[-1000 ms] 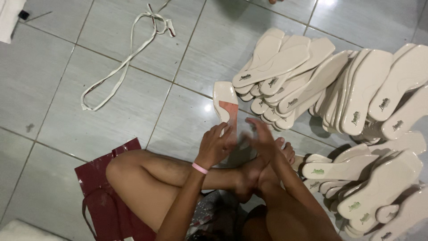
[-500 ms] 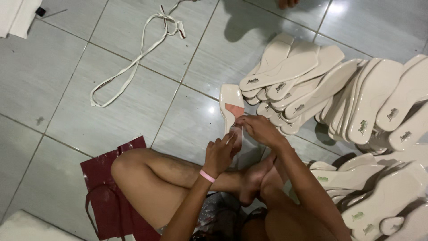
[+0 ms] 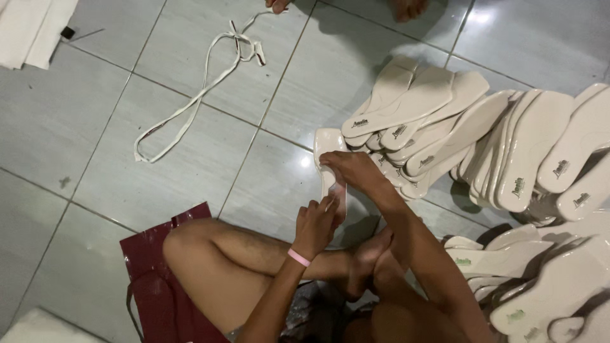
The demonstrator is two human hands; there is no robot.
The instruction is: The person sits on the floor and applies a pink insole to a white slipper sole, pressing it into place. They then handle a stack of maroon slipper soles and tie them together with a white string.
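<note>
On grey floor tiles (image 3: 190,184), seated worker's station, catalogued outward from the insole in hand.

Surroundings: to the right of the held insole, a fanned heap of cream insoles (image 3: 445,121), each with a small dark mark near the heel, overlapping like roof tiles; the nearest ones lie just beside the held piece. Lower right of it, a second loose pile of insoles (image 3: 540,279). Well to its left, a looped white strap (image 3: 190,101) lies flat on the tiles. Far upper left, folded white sheets (image 3: 32,32). Below left, a dark red bag (image 3: 159,286) under the person's bent bare leg (image 3: 216,260). Beyond the strap, at the top edge, another person's fingers and toes show.

Item: one cream insole (image 3: 329,149), glossy, narrow, its rounded end pointing away from the person, held just above the floor; the near end is hidden by the hands.

Hands: right hand (image 3: 352,171) closed over the insole's middle from above; left hand (image 3: 316,223), pink band at the wrist, pinching its near end with curled fingers.
</note>
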